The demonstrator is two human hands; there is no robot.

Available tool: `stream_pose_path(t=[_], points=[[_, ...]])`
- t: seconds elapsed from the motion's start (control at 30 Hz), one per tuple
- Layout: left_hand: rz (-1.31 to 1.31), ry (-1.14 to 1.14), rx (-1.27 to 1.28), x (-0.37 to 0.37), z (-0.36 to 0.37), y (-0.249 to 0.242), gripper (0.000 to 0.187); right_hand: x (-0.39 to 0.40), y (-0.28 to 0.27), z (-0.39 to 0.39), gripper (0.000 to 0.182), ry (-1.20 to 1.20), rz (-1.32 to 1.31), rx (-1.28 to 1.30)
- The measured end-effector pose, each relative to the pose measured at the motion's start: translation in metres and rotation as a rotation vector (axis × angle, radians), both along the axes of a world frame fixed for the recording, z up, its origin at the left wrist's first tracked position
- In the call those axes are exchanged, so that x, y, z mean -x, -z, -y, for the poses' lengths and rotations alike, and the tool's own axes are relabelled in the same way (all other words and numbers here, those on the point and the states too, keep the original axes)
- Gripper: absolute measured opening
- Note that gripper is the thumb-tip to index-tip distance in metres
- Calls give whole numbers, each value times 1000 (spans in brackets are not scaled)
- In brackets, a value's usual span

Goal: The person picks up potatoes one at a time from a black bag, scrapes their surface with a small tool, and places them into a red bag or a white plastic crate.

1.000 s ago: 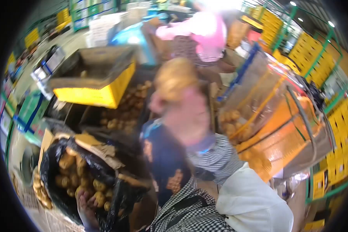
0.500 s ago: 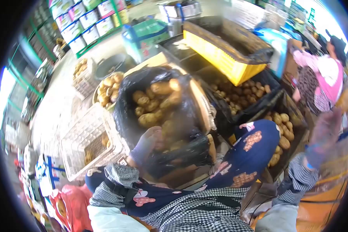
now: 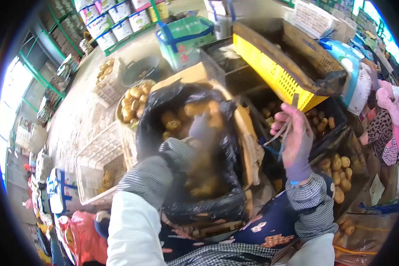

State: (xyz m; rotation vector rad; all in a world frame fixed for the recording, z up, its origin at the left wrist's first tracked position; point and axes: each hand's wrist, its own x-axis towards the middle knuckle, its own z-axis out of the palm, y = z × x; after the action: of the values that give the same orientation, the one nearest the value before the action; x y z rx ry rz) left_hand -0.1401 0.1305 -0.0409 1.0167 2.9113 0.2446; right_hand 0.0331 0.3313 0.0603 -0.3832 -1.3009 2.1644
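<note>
1. Reaching into a cardboard box lined with black plastic [image 3: 238,164], the left hand [image 3: 204,126], in a grey-purple glove, is among brown potatoes [image 3: 173,125]; blur hides its fingers, so I cannot tell whether they grip one.
2. Above the box's right side, the right hand [image 3: 296,137], gloved with bare fingertips, has its fingers loosely curled and palm in view. A thin pale strand [image 3: 284,135] crosses it; whether the fingers grip it, I cannot tell.
3. Left of the box, a cream lattice plastic crate [image 3: 95,155] holds a few potatoes; a red plastic bag [image 3: 88,237] lies lower left.
4. On the right, a dark open container [image 3: 357,155] holds pale potatoes. Beyond it, a black-lined bin [image 3: 339,106] of smaller ones sits under a tilted yellow perforated crate [image 3: 270,73] with grimy upper walls.
5. Past the box, a round basket [image 3: 119,111] is heaped with potatoes, near a dark grey tub [image 3: 139,75] and a pale crate [image 3: 106,95] of potatoes.
6. Farther off, a green carton with blue straps [image 3: 186,42] bears red characters too small to read; printed white cartons [image 3: 119,26] stand stacked behind.
</note>
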Motion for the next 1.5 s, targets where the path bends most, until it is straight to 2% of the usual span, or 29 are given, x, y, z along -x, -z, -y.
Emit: stream_pose_path(t=[0.03, 0.07, 0.13, 0.2, 0.23, 0.33, 0.37, 0.47, 0.6, 0.63, 0.7, 0.8, 0.87, 1.0, 1.07, 1.17, 1.23, 1.3, 1.5], points=[[24, -53, -131, -7, -22, -20, 46, 4, -8, 3, 33, 19, 65, 51], [-7, -129, -174, 8, -44, -6, 46, 8, -16, 2, 33, 52, 117, 93], [-65, -279, -273, 37, -89, 22, 48, 6, -10, 0, 32, 97, 54, 4], [-36, -611, -307, 57, -96, 80, 58, 2, -15, -1, 32, 66, 41, -16], [-122, -535, -324, 51, -90, 71, 62, 2, -18, -3, 33, 48, 80, 9], [-68, -570, -415, 43, -89, 50, 64, 0, -13, -2, 34, 31, 18, -4], [-68, -504, -585, 73, -75, 98, 65, -1, -13, -3, 33, 29, 30, 1], [452, -392, -1116, 89, -35, 133, 66, -2, -16, 0, 32, 43, 28, 34], [1164, -288, -1416, 24, 18, 48, 65, -1, -7, 7, 32, -9, 59, -50], [1193, -247, -1396, 2, 32, 26, 65, -2, 1, 11, 32, -66, 55, -106], [1175, -172, -1351, -38, 60, -11, 67, -4, 11, 25, 43, -234, 1, -253], [979, -82, -1228, -82, 102, -50, 77, -11, 26, 60, 58, -452, 40, -448], [987, -154, -1270, -112, 118, -66, 80, -19, 37, 87, 60, -609, 59, -494], [650, -136, -1146, -136, 141, -43, 83, -26, 58, 121, 55, -769, -17, -648], [585, -183, -1093, -143, 140, -33, 83, -30, 67, 140, 54, -698, -26, -661], [710, -242, -1175, -146, 137, -31, 82, -35, 67, 149, 52, -685, 91, -627], [744, -256, -1199, -147, 137, -29, 81, -35, 74, 155, 51, -687, -62, -816], [745, -243, -1173, -147, 138, -28, 81, -39, 83, 168, 50, -657, -195, -885], [713, -272, -1146, -148, 130, -33, 82, -30, 82, 149, 48, -633, 1, -681]])
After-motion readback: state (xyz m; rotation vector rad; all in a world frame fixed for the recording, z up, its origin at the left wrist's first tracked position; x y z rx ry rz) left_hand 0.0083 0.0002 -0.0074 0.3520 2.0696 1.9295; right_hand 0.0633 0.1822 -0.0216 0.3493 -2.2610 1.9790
